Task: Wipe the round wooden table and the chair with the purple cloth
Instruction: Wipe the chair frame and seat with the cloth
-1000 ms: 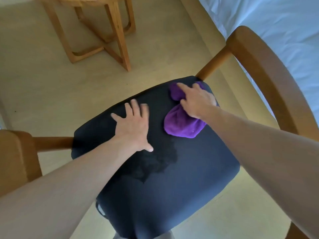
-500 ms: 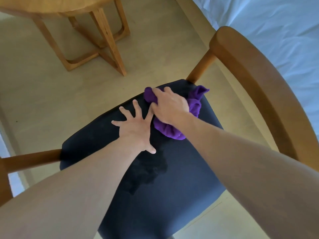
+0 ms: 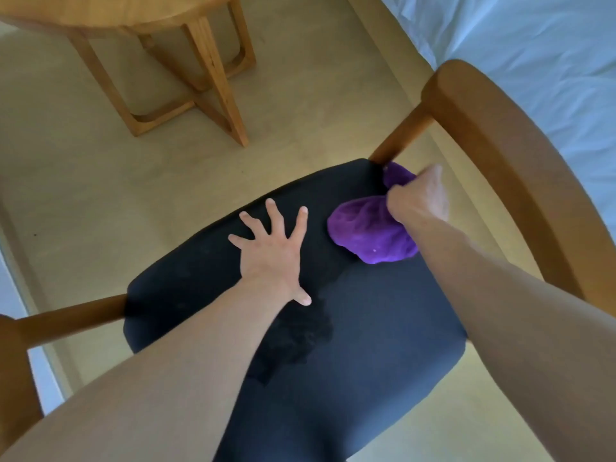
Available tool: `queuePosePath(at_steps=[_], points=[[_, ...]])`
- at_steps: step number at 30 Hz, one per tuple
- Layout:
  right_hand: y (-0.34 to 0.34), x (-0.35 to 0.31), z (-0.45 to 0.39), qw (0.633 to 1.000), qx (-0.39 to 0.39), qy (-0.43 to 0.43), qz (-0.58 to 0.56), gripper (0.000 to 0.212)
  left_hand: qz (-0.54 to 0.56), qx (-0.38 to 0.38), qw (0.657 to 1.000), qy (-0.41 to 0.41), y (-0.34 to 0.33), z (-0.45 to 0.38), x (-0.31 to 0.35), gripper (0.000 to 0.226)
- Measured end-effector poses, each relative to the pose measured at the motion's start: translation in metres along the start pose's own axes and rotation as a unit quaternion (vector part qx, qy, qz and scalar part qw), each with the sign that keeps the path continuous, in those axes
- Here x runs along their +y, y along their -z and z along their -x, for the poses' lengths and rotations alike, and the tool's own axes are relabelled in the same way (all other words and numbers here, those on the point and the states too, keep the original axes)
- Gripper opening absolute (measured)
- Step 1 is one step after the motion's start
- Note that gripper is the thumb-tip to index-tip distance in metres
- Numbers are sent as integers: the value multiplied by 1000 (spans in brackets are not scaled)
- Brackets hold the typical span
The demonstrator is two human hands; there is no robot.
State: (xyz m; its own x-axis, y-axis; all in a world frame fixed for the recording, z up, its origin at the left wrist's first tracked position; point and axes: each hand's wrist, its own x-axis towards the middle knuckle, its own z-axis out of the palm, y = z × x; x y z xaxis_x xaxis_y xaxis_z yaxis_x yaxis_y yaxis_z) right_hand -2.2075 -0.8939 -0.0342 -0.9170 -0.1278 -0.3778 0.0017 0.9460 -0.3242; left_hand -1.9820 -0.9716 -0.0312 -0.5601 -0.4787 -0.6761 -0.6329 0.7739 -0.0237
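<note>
Chair seat, seen from above, with both hands on it.

The left hand (image 3: 271,253) lies flat on the dark seat (image 3: 383,328), fingers spread wide. The right hand (image 3: 418,196) grips the purple cloth (image 3: 366,233), fingers curled into it, at the seat's far right corner beside the chair's (image 3: 506,155) wooden post. A darker patch (image 3: 300,338) marks the seat just below the left wrist. The table (image 3: 110,15) stands well apart at upper left; white bedding (image 3: 533,51) lies right.
</note>
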Motion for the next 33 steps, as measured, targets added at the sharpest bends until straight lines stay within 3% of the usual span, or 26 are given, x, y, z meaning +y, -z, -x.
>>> queuePosePath(at_steps=[3,8,11,13,16,20,22,24,26,29,31,33], points=[[3,11,13,999,10,28,23,34,-15,-8,1000,-9,5,1,2,160],[-33,-25,59,971,-4,214,103,43,-24,-10,999,-29,7,1,1,157],[-56,-38,94,912,-79,366,170,51,-48,-14,998,-42,9,2,-1,149],[-58,-35,103,881,-107,417,196,51,-59,-8,997,-52,8,4,-4,143],[-37,-23,77,900,-81,379,197,50,-45,9,997,-67,3,9,-11,142],[7,14,17,952,-29,187,242,46,-32,17,996,-79,1,10,-22,129],[29,28,-5,951,-19,76,298,36,-25,32,996,-85,8,6,-24,120],[36,34,-15,961,-24,29,274,34,-53,67,989,-119,17,-2,-19,121],[23,30,-5,977,-22,66,203,34,-81,74,981,-158,27,-15,-8,138],[-9,26,45,976,16,159,145,34,-113,25,977,-177,38,-32,7,165],[-24,35,85,951,0,262,162,42,-128,21,977,-167,38,-35,12,169],[-27,54,112,907,-63,369,193,51,-129,29,978,-162,37,-34,12,168]])
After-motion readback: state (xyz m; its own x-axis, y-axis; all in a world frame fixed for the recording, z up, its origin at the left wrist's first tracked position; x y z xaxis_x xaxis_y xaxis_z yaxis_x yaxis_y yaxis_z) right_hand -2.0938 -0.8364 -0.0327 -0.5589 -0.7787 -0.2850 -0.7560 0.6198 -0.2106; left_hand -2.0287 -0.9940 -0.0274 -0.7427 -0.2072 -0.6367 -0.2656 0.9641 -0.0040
